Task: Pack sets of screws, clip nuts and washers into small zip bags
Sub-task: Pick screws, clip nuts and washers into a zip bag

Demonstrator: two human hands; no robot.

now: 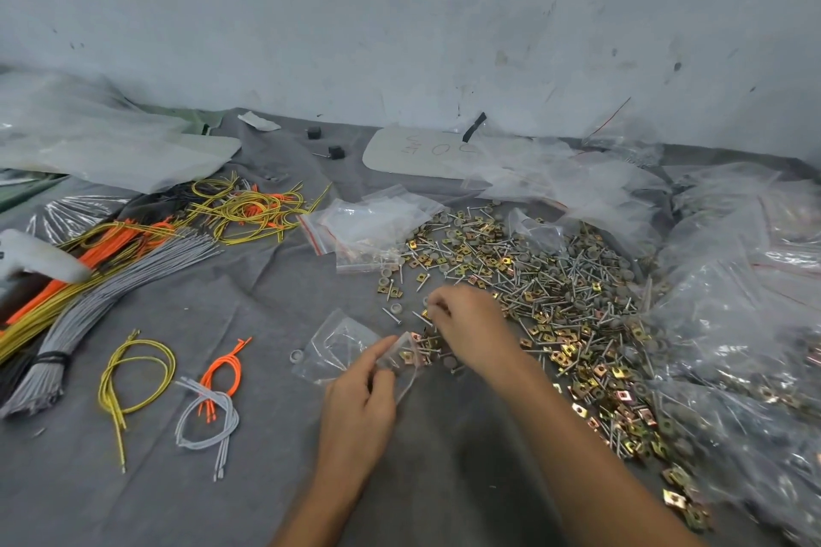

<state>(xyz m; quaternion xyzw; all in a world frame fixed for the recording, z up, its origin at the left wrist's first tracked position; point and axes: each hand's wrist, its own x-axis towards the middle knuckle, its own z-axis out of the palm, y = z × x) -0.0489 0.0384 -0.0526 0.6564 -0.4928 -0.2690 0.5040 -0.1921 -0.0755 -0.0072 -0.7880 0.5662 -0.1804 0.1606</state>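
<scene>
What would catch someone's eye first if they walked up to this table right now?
The glinting heap of screws, clip nuts and washers spread over the right of the grey cloth draws the eye first. Just in front of it, the left hand holds a small zip bag while the right hand picks at the heap's near edge. Bright orange, yellow and grey wires lie at the left.

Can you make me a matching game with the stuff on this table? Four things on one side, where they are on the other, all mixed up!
Things:
1. small zip bag
2. grey wire bundle
3. pile of screws and clip nuts
4. yellow wire loop

Places:
A. spread over the right side of the cloth
B. far left, tied with a black band
C. pinched in the left hand
D. lying by itself, left of the small orange wires

Pairs: 1-C, 2-B, 3-A, 4-D
</scene>
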